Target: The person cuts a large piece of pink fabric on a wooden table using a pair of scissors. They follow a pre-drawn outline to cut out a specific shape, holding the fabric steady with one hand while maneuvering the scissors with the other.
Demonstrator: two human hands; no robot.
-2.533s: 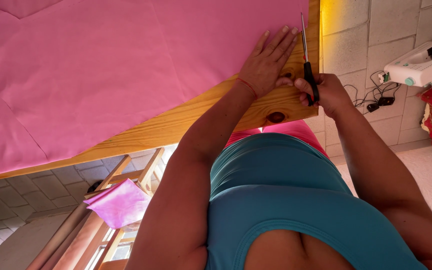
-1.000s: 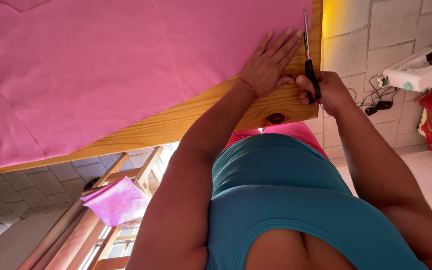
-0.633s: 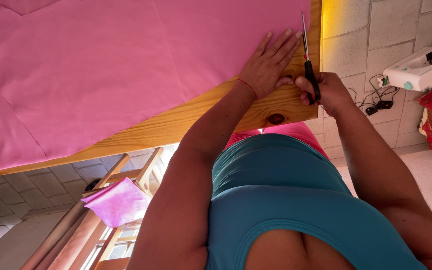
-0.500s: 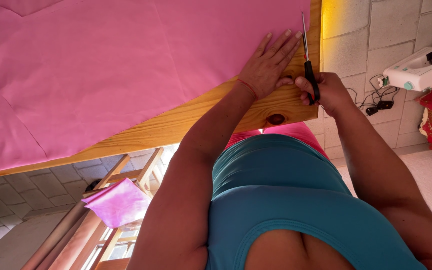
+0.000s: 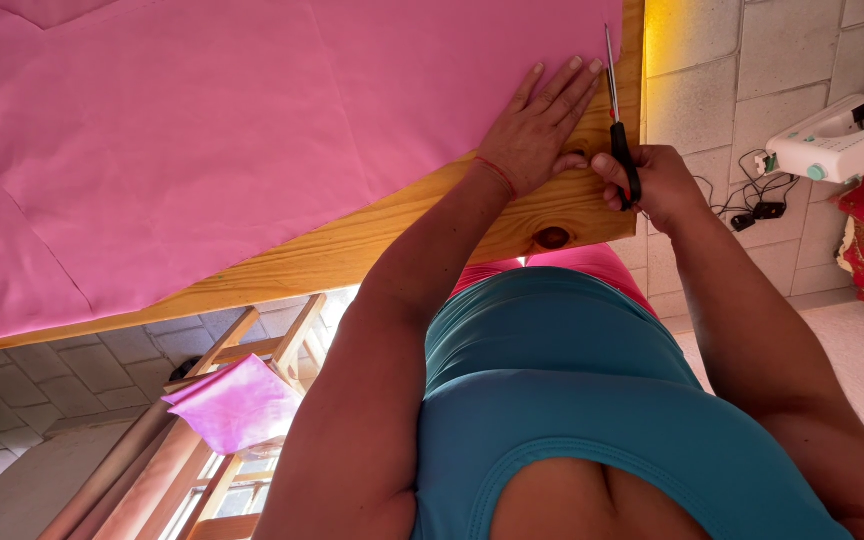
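Pink fabric [image 5: 252, 140] lies spread flat over most of the wooden table [image 5: 352, 245], reaching close to the table's right edge and leaving a bare wooden strip along the near edge. The left hand [image 5: 537, 130] rests palm down on the fabric near the near right corner, fingers extended and slightly spread, gripping nothing. The right hand [image 5: 652, 185] is closed around the black handles of the scissors [image 5: 620, 135], just beside the left hand. The blades run along the fabric's right edge, pointing toward the far side; whether they are parted cannot be told.

Bare wood shows at the near right corner, with a dark knot. Past the right edge, well apart, a white sewing machine [image 5: 837, 135] sits on the tiled floor. A wooden chair [image 5: 242, 400] carrying folded pink cloth stands beside the near edge. The fabric's far and left extents are cut off by the frame.
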